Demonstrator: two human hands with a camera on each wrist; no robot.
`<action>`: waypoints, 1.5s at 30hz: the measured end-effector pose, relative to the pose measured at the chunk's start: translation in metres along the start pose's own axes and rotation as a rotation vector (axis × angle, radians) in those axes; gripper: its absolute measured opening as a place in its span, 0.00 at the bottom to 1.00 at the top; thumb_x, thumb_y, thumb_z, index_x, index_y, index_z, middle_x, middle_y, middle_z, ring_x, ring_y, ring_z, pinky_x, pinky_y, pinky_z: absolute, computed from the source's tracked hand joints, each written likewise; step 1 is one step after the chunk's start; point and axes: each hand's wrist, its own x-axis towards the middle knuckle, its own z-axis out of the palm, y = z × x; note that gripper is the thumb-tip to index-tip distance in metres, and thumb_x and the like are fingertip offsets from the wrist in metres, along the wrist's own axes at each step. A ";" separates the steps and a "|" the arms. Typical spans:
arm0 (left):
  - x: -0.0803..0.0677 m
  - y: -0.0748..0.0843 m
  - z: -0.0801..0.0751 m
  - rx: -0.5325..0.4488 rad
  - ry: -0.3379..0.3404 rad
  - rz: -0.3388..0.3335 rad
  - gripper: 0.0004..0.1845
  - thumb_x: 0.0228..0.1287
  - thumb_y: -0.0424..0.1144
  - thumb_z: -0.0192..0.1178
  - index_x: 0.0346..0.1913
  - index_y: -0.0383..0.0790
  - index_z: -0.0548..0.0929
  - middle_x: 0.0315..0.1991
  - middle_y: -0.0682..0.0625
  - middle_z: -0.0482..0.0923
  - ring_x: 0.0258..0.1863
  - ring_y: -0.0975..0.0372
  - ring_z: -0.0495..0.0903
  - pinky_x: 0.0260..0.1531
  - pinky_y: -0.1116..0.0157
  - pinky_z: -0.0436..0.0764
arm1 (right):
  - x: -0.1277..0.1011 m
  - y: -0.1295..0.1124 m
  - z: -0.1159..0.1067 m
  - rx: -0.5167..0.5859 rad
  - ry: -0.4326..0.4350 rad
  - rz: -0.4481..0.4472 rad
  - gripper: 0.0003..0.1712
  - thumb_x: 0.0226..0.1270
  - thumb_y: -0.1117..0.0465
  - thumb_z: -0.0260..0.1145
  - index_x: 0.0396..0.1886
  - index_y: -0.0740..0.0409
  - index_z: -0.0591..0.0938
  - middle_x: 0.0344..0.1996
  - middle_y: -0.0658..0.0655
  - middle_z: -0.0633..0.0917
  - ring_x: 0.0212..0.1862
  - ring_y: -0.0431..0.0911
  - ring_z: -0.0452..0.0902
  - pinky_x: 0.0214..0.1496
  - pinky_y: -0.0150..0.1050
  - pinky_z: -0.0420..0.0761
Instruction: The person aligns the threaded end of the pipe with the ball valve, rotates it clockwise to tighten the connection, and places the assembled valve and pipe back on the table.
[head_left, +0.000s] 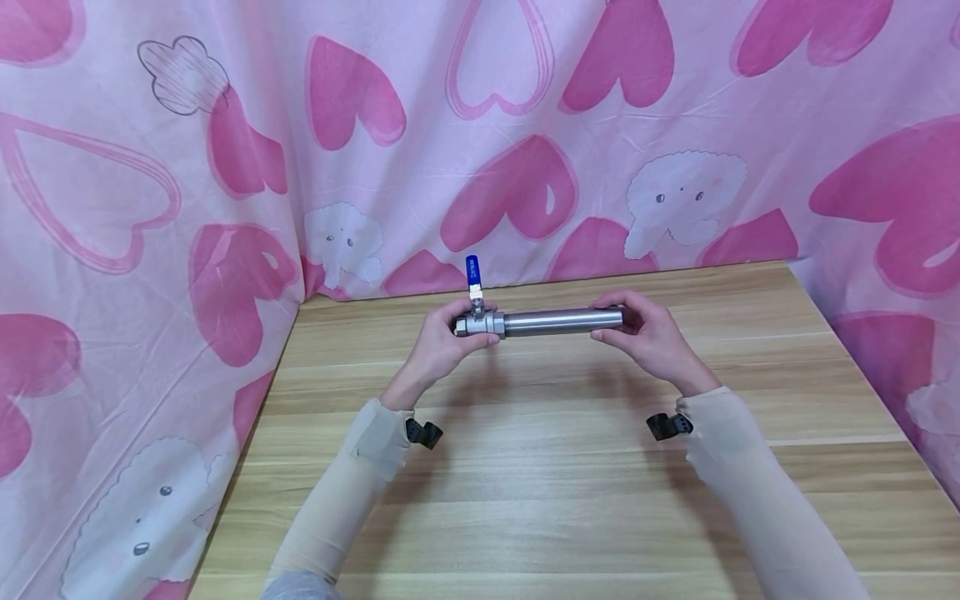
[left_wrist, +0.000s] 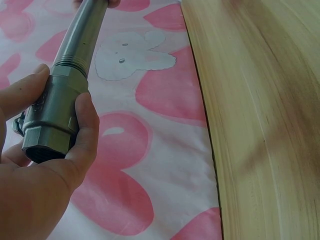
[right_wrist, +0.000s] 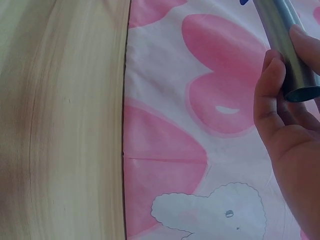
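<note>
Two hands on one assembly, and from the head view it hangs level above the wooden table (head_left: 570,467), just in front of the heart-print curtain (head_left: 225,167). The left hand (head_left: 442,342) curls round the ball valve (head_left: 477,322) at the left end, its blue lever handle (head_left: 472,272) sticking straight up. The steel pipe (head_left: 562,321) runs out to the right, where the right hand (head_left: 648,337) grips its far end. Beige sleeves (head_left: 352,475) cover both forearms.

Over to the left wrist view: thumb and fingers (left_wrist: 82,135) wrap the valve's hexagonal body (left_wrist: 52,120), and you can see the threaded joint (left_wrist: 70,63) where pipe (left_wrist: 85,30) meets valve. Firm grip, nothing loose.

Right wrist view now: the fingers (right_wrist: 270,85) close round the open pipe end (right_wrist: 300,92), with the thumb side only partly in shot. Table edge (right_wrist: 122,100) and curtain (right_wrist: 200,100) lie beyond.

By the look of it this is solid metal, rigid and fairly heavy, with the weight biased toward the valve end. The polished pipe looks slick, so the hex flats offer the surer hold; the lever looks like a poor place to grab, since it would likely swing.
</note>
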 end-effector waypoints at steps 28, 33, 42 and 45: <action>-0.001 -0.003 0.001 0.013 0.004 0.006 0.22 0.51 0.38 0.73 0.52 0.51 0.83 0.49 0.50 0.82 0.45 0.58 0.76 0.43 0.65 0.77 | 0.000 0.002 -0.001 -0.025 -0.032 0.058 0.22 0.63 0.60 0.69 0.56 0.58 0.77 0.48 0.61 0.80 0.39 0.39 0.77 0.38 0.28 0.81; -0.002 -0.002 0.001 0.015 0.006 -0.003 0.23 0.50 0.38 0.74 0.52 0.52 0.83 0.50 0.50 0.82 0.45 0.58 0.76 0.43 0.65 0.77 | 0.000 0.003 0.000 -0.030 -0.031 0.055 0.22 0.64 0.60 0.68 0.56 0.58 0.77 0.47 0.61 0.81 0.38 0.39 0.77 0.37 0.29 0.81; -0.001 -0.001 0.002 0.020 0.012 -0.001 0.23 0.49 0.38 0.75 0.51 0.52 0.84 0.48 0.50 0.83 0.43 0.58 0.76 0.42 0.64 0.77 | 0.001 0.005 -0.001 -0.064 -0.017 0.090 0.20 0.66 0.55 0.66 0.56 0.55 0.78 0.41 0.58 0.81 0.34 0.43 0.78 0.35 0.34 0.81; 0.000 -0.002 0.002 0.026 0.012 0.013 0.23 0.49 0.38 0.75 0.51 0.51 0.84 0.48 0.49 0.83 0.43 0.58 0.77 0.42 0.64 0.77 | 0.001 0.006 -0.001 -0.070 -0.007 0.107 0.19 0.66 0.54 0.66 0.55 0.53 0.78 0.41 0.56 0.81 0.35 0.46 0.78 0.35 0.35 0.80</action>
